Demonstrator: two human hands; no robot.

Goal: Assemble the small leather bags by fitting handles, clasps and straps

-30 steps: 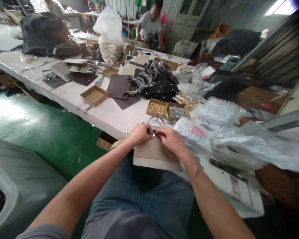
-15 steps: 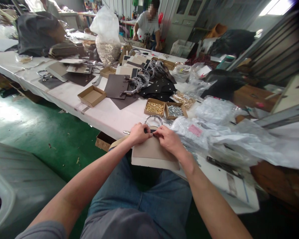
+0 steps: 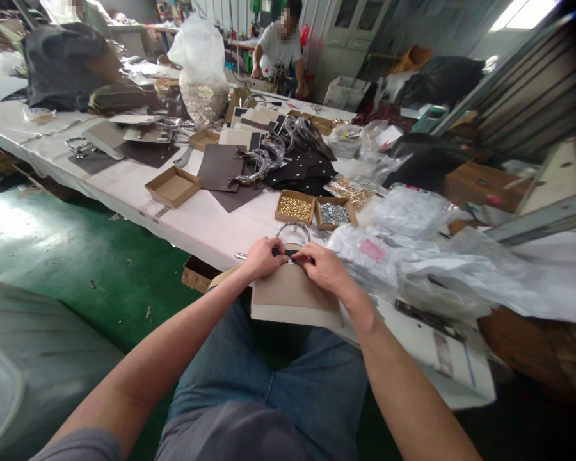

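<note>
Pinching at the beige panel (image 3: 295, 291) over our lap, twelve o'clock.
Our left hand (image 3: 263, 257) grips its dark strip (image 3: 290, 252); our right hand (image 3: 325, 264) curls beside it, its hold we cannot tell. Beyond, at twelve, stands a wrapped handle (image 3: 292, 224), then boxes of gold pieces (image 3: 292, 221) and, toward one, silver pieces (image 3: 335, 213).

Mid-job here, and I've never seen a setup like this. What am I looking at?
There is no machine: the left hand and right hand are the camera wearer's own, bare. One head-worn camera looks forward and down. Both hands are at a dark strip near the top of a beige panel, with a wrapped ring handle beyond; what they pinch is too small to tell. On the white table, cardboard trays hold golden pieces and silvery pieces; brown panels lie to their left, plastic bags to their right.
</note>
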